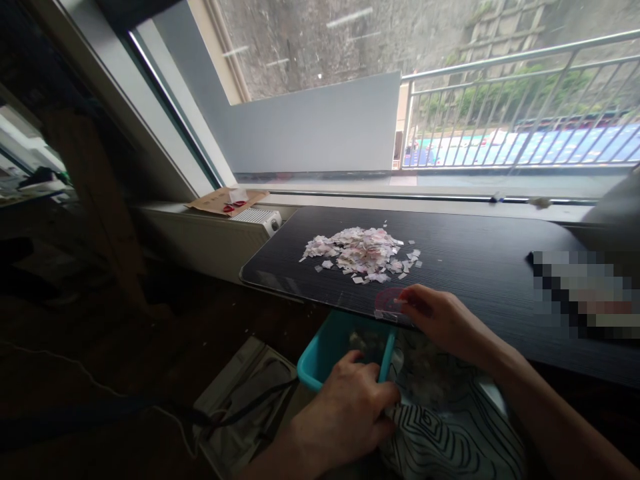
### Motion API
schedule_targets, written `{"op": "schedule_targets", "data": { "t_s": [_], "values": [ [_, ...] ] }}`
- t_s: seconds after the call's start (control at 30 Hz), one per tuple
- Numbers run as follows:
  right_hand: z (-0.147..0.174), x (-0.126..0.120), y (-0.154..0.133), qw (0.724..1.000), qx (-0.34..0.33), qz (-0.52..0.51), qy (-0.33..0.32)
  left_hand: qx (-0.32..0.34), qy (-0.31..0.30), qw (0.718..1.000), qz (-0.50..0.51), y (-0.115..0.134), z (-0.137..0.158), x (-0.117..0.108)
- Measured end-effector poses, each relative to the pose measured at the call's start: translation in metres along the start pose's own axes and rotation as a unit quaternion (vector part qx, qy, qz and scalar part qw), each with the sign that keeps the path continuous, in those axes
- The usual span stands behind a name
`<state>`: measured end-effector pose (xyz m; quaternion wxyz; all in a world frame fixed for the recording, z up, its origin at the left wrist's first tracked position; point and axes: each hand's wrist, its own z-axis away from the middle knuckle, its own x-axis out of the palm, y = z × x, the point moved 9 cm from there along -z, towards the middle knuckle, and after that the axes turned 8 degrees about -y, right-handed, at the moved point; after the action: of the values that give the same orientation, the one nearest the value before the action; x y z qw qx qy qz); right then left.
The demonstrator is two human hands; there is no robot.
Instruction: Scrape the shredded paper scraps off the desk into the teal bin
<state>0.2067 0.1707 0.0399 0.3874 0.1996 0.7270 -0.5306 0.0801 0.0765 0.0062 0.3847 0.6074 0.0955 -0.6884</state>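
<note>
At lower centre, seemingly mid-pick, the right hand (443,315) pinches a small whitish scrap (399,301), calling for delicate control; whether the left hand (350,395), by the turquoise plastic bin (320,348), grasps anything is unclear.

Bench (480,257): dark top, fine streaked grain, rounded corners. Heap (363,250) of small flat pieces, white to pale pink, loosely piled; the top runs farther to the heap's right than to its left. Stray pieces (413,257) just right of heap, more on its near fringe. Pink patch (385,300) nearer than heap, at bench edge; material unclear. Well right of heap: a pixelated item (585,293), kind unreadable.
</note>
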Motion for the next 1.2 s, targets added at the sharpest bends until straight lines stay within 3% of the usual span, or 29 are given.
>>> {"op": "schedule_targets", "data": {
  "t_s": [0.2, 0.37, 0.6, 0.7, 0.83, 1.03, 1.2],
  "values": [
    [0.006, -0.002, -0.007, 1.0, 0.011, 0.004, 0.015, -0.001, 0.007, 1.0, -0.001, 0.001, -0.001, -0.001],
    [0.009, 0.007, -0.013, 1.0, -0.003, -0.016, -0.023, 0.0, 0.01, 1.0, 0.009, 0.001, -0.001, -0.003],
    [-0.028, -0.015, 0.01, 0.997, 0.009, 0.01, 0.082, -0.013, 0.017, 1.0, 0.019, -0.005, 0.005, -0.001],
    [-0.037, -0.016, 0.012, 0.997, 0.003, 0.037, 0.064, -0.03, 0.025, 0.999, 0.024, -0.014, 0.011, -0.002],
    [-0.024, -0.023, 0.011, 0.996, 0.007, 0.081, 0.03, -0.045, 0.041, 0.998, 0.009, -0.028, 0.019, -0.002],
    [-0.032, -0.033, 0.012, 0.993, 0.021, 0.093, 0.072, -0.065, 0.047, 0.997, 0.005, -0.038, 0.023, 0.001],
    [-0.034, -0.027, 0.009, 0.995, 0.003, 0.101, 0.013, -0.063, 0.05, 0.997, 0.021, -0.038, 0.026, 0.0]
  ]
}}
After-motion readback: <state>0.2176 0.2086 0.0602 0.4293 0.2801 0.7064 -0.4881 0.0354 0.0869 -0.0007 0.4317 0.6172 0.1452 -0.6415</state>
